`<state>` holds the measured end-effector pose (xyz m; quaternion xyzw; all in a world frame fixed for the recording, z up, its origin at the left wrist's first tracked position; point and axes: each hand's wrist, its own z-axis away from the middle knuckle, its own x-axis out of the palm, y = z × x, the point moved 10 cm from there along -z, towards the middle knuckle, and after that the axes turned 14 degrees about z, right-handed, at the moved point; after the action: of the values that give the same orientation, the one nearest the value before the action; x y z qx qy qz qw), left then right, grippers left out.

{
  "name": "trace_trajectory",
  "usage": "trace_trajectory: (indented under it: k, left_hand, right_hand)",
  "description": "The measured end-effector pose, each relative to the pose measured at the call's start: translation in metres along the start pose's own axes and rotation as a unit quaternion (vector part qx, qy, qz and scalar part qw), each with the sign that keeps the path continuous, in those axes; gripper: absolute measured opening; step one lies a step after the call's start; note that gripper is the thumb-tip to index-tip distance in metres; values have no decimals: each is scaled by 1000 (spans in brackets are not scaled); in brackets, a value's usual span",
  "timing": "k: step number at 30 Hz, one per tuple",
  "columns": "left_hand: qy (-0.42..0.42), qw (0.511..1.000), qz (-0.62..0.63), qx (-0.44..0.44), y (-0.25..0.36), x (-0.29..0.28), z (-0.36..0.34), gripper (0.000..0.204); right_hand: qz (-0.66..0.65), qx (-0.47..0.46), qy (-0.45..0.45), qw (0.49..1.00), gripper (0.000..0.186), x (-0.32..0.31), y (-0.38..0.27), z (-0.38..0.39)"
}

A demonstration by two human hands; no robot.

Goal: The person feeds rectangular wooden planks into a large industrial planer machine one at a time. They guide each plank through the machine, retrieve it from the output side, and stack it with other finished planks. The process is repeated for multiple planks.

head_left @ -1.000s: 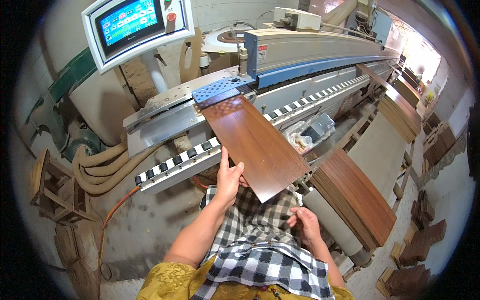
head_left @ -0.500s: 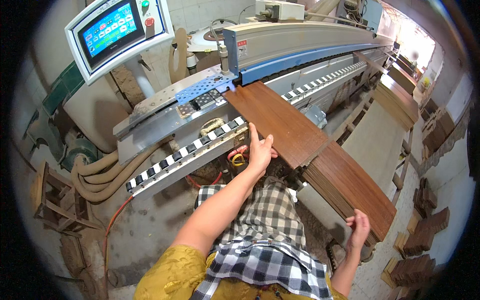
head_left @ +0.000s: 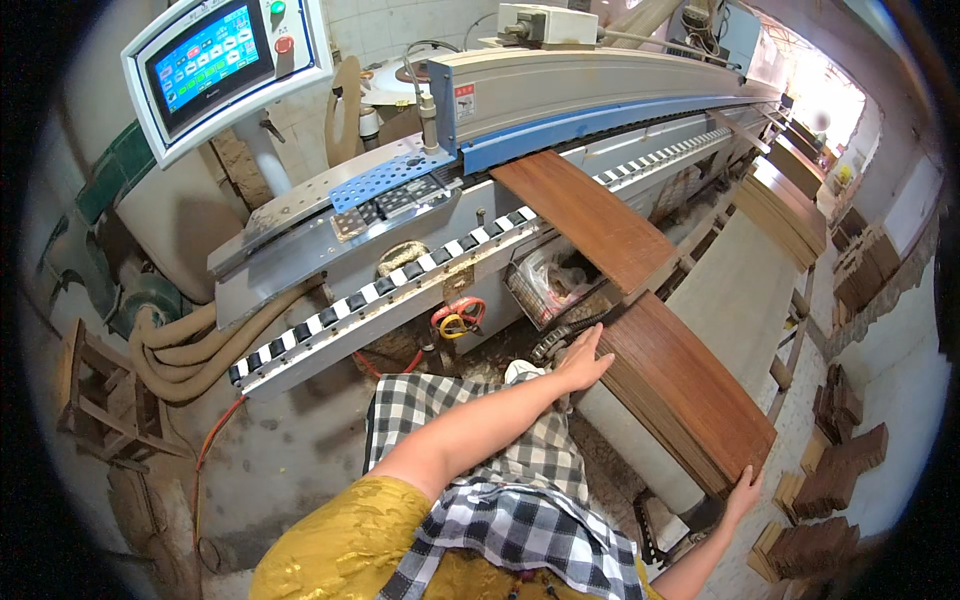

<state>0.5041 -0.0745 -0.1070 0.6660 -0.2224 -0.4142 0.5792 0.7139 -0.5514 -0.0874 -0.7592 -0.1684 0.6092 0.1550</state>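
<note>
A stack of reddish-brown wood boards (head_left: pixel 690 388) lies just right of my body. My left hand (head_left: pixel 583 364) rests at the stack's far left corner, its fingers stretched along the top board's edge and grasping nothing. At the near right corner, my right hand (head_left: pixel 740 497) touches the end of the top board with extended fingertips. A separate wood board (head_left: pixel 590 220) lies across the roller rail, its far end under the blue-edged beam of the edge-banding machine (head_left: pixel 600 85). Neither hand touches that board.
A control screen (head_left: pixel 208 62) stands at the upper left. The roller rail (head_left: pixel 385 297) runs diagonally before me. Hoses (head_left: pixel 215 345) and a wooden stool (head_left: pixel 105 395) are at left. More boards (head_left: pixel 785 210) sit on the long bench at right; several stacks (head_left: pixel 845 470) stand on the floor.
My left hand has left the board on the rail and moved right to the stack. That board has slid farther along the machine. My right hand has come down to the stack's near corner.
</note>
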Motion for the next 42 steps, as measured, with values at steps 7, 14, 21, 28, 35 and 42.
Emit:
trace_trajectory:
  k: [7,14,21,28,35,42]
  left_hand:
    - [40,998,35,26,5,-17,30,61]
    - [170,901,397,-47,-55,-19,74,32]
    - [276,833,475,-71,-39,-94,131,31]
    - [308,813,494,15,21,-201,170,28]
    - [316,808,497,8,-3,-231,207,25]
    - [374,772,513,32,8,-262,265,29]
  right_hand:
    - [-38,-26,49,998,45,-27,0,15]
    - [-78,35,-3,996,43,-40,57,36]
    - [-394,38,-233,888,41,-1,-33,100]
    - [-516,-3,-267,814,30,45,-187,152]
    - [-490,-156,-486,706,24,58,-345,274]
    - [-394,-282,-694,533,36,53,-405,380]
